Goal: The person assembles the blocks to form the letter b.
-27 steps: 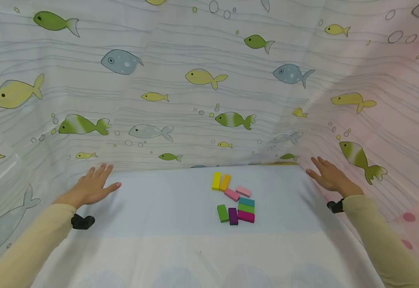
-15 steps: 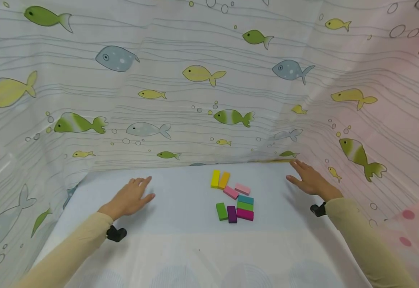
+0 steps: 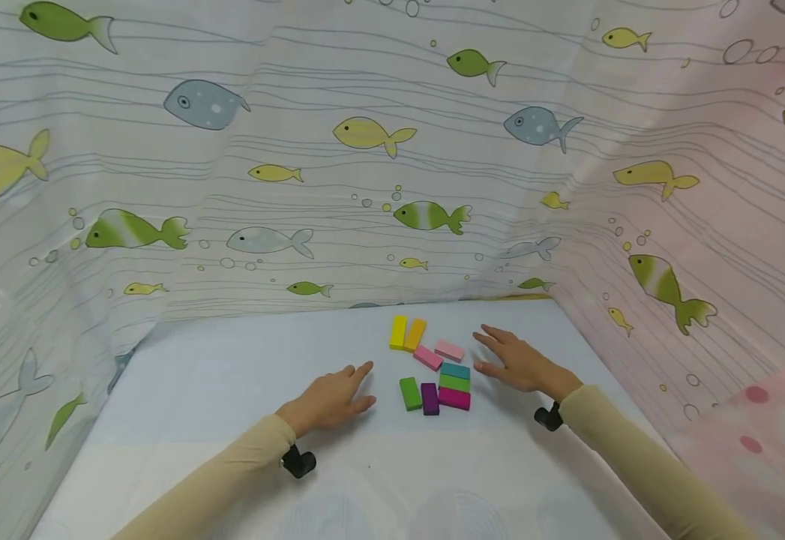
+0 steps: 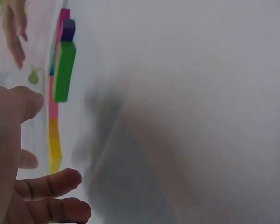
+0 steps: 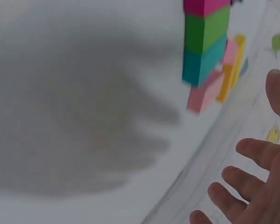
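Either side of the blocks [image 3: 428,358], low, loose-fingered hands [image 3: 328,401] [image 3: 523,364].

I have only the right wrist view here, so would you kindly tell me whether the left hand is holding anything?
Observer: It is not; the head view shows the left hand empty, to the left of the blocks.
Operator: Thank you. I see a green rectangular block between a magenta rectangular block and a teal rectangular block; is there another green one?
Observer: Yes, the head view shows a second green rectangular block lying just left of the dark purple rectangular block.
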`<state>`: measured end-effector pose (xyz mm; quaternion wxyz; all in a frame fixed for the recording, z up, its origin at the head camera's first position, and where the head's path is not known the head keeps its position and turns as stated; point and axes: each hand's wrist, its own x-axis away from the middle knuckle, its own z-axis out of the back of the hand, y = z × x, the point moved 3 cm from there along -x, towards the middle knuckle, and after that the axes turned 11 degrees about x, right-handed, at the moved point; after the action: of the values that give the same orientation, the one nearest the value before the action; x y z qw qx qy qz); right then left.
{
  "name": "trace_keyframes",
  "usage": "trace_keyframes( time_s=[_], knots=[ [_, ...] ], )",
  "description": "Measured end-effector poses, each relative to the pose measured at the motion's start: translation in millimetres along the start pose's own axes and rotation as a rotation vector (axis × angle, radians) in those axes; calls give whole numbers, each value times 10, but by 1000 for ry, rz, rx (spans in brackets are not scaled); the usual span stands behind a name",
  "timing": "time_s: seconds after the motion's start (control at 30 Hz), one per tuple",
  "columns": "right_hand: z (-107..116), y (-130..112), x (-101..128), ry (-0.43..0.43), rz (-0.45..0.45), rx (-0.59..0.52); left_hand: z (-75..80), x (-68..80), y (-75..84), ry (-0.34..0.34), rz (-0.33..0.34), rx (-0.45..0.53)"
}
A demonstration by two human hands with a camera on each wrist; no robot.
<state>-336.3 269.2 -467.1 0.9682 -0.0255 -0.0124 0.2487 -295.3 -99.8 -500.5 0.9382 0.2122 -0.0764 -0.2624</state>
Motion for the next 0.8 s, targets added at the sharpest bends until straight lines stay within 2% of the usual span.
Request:
trace_keyframes(
  time_s=[0.27,0.5,0.67,0.8],
  knots=[
    [-223,-458,-41,-66,81,18,-221,-215,259,-41,-22,-20],
    [-367,-707,-15,7,209,70,-375,-317,483,-38,-6,-21],
    [-467,-800,12,35,238,100,-464,-341,557,-29,-1,-16],
    [-503,-835,18,70,242,92,-490,-341,579,7,-13,-22]
  ],
)
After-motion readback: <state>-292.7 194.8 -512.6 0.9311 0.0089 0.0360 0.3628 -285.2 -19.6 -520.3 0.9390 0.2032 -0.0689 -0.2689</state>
